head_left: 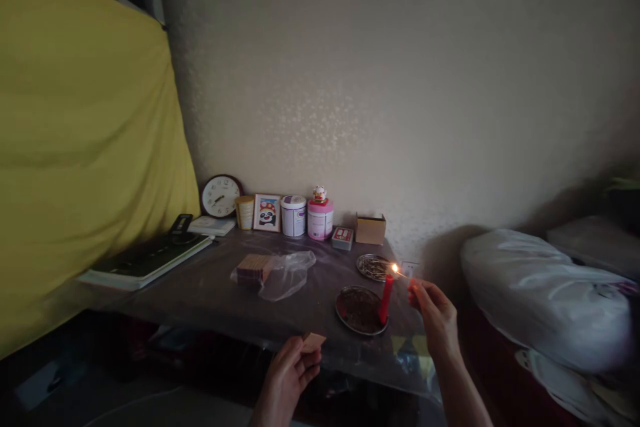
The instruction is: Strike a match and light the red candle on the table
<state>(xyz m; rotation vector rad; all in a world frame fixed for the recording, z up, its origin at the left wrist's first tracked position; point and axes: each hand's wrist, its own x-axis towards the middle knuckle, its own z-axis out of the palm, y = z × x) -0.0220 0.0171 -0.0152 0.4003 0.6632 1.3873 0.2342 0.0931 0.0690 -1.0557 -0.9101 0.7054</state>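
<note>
My right hand (434,310) pinches a thin burning match (401,273). Its small flame is at the top of a red candle (386,300); whether the wick itself burns I cannot tell. The candle stands, slightly tilted, at the right side of a round dark metal plate (345,321). Lower down, my left hand (293,370) grips a small tan matchbox (313,342) between thumb and fingers, in front of the table edge. Behind the candle lies a second metal plate (367,257) with many thin sticks on it, perhaps used matches.
A stack of small boxes (253,269) sits in a clear plastic bag (293,275). Along the wall are a clock (221,196), a framed panda picture (267,213), tins (293,217) and a cardboard box (371,229). White bags (545,300) bulge at right; a yellow curtain (85,133) hangs left.
</note>
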